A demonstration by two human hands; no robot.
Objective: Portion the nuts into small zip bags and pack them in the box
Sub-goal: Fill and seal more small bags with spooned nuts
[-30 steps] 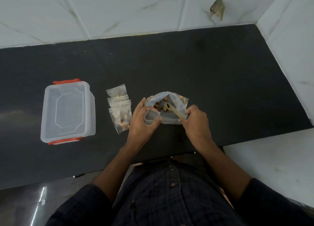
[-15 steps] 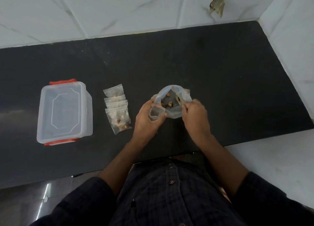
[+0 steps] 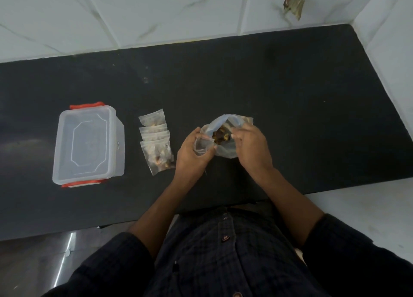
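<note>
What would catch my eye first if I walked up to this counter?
Two bare hands, left hand and right hand, work at a crumpled clear plastic bag of brown nuts mid-counter. Left of them lies a row of small filled zip bags, then a lidded translucent plastic box with red clips.

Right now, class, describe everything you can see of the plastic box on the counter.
The plastic box is translucent, whitish and rectangular with rounded corners. Its clear lid is on and bears a raised octagonal outline. Orange-red clips show at its far and near ends. It sits flat on the dark counter, at the person's left, beside the row of small filled bags but apart from them. Neither hand touches it. Nothing can be made out inside.
</note>
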